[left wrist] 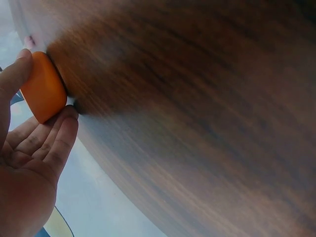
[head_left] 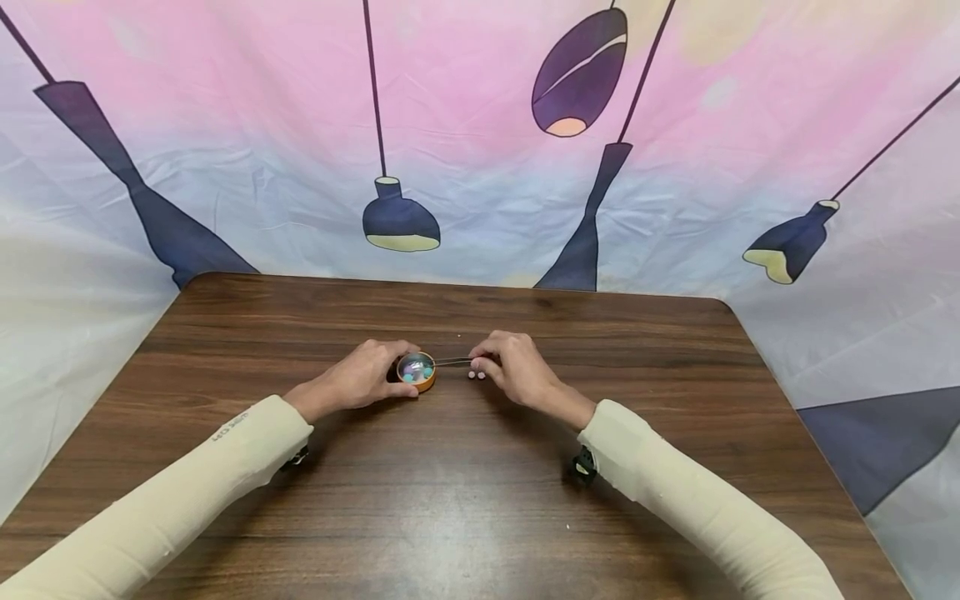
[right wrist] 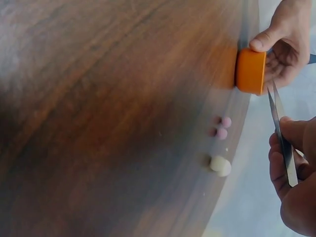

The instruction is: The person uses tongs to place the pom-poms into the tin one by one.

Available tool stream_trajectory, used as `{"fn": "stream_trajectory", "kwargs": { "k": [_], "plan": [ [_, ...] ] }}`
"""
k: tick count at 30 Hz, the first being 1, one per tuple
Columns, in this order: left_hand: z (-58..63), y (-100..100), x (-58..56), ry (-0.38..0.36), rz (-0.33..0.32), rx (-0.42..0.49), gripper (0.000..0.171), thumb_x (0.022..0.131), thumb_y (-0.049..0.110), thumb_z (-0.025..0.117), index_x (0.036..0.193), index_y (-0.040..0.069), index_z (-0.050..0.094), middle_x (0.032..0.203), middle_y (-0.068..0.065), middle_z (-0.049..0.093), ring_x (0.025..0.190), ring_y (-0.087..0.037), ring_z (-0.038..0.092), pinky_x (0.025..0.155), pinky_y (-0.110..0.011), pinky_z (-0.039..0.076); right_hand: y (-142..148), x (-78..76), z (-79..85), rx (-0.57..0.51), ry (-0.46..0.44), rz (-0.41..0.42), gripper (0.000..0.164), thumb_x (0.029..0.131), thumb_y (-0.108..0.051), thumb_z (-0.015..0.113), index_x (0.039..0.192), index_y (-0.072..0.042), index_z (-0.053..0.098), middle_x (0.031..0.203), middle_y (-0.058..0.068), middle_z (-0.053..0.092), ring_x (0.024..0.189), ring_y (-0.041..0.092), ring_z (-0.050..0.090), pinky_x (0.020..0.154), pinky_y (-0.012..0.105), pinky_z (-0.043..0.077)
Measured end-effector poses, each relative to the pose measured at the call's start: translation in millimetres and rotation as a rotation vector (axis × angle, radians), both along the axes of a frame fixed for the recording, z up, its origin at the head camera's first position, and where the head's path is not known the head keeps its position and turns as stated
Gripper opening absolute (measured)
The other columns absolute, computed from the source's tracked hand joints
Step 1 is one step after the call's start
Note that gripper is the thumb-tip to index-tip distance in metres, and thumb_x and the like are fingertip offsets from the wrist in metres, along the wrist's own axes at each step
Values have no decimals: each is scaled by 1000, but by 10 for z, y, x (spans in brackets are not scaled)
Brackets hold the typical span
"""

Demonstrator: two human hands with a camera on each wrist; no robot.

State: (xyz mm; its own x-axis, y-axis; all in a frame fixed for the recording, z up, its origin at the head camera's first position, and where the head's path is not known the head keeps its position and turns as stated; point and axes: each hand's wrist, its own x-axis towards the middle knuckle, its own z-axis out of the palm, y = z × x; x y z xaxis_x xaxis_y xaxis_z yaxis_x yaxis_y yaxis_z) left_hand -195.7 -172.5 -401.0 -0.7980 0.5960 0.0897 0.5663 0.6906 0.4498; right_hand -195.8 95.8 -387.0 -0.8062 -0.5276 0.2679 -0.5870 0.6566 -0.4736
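Observation:
My left hand [head_left: 367,375] grips a small round orange dish [right wrist: 251,71] on the table, thumb on the near side and fingers on the far side. Several teal and purple beads show inside it in the head view, under a glare. Between the thumb and fingers of my right hand [head_left: 519,368] is a pair of metal tweezers [right wrist: 282,145], pointing left. Their tips reach the dish's rim; whether they pinch anything cannot be seen. Two pink beads [right wrist: 223,127] lie on the wood just below the right fingertips, with cream-coloured balls [right wrist: 220,166] nearby.
The brown wood-grain table [head_left: 450,517] extends around both hands. Behind it hangs a backdrop cloth [head_left: 300,125] printed with lamps. A tiny white speck [head_left: 567,527] lies near the right forearm.

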Motion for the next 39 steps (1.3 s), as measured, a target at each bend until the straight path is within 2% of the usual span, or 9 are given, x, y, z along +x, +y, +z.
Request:
{"fn": "stream_trajectory", "kwargs": {
  "k": [3, 7, 16, 28, 32, 39],
  "plan": [
    [-6, 0, -2, 2, 0, 0, 58, 82, 27, 81, 127, -2, 58, 112, -16, 70, 98, -25, 70, 82, -40, 58, 57, -15, 39, 13, 8, -17, 13, 93, -15, 68, 98, -7, 77, 88, 3, 69, 75, 12, 62, 68, 26, 52],
    [-10, -1, -6, -1, 5, -1, 58, 82, 27, 81, 127, -2, 58, 112, -16, 71, 99, -25, 70, 82, -40, 57, 185, -47, 70, 72, 47, 1, 11, 92, -12, 70, 97, -6, 77, 84, 3, 69, 71, 11, 58, 65, 26, 49],
    [-4, 8, -2, -13, 6, -1, 57, 83, 27, 81, 127, -2, 58, 112, -15, 71, 99, -24, 70, 83, -40, 57, 379, -34, 50, 191, 134, 52, 8, 91, -9, 70, 93, -6, 77, 86, 4, 71, 77, 15, 65, 70, 31, 55],
    [-1, 15, 0, -17, 11, -4, 58, 83, 27, 81, 128, -1, 58, 112, -14, 71, 100, -24, 69, 84, -40, 57, 385, -24, 24, 230, 103, 49, 6, 91, -8, 70, 91, -7, 77, 85, 3, 68, 80, 17, 64, 71, 32, 54],
    [-3, 17, -2, -18, 11, -5, 57, 83, 27, 81, 128, -1, 58, 112, -14, 71, 100, -24, 69, 84, -40, 57, 356, -22, 35, 205, 125, 51, 7, 91, -8, 70, 92, -6, 77, 86, 4, 69, 80, 17, 65, 73, 32, 55],
    [-8, 13, 0, -9, 7, -5, 58, 83, 27, 81, 128, -2, 58, 112, -15, 71, 99, -24, 70, 82, -40, 57, 193, -22, 76, 70, 133, 36, 11, 91, -10, 70, 97, -4, 77, 85, 5, 70, 72, 13, 60, 66, 29, 51]
  ]
}}
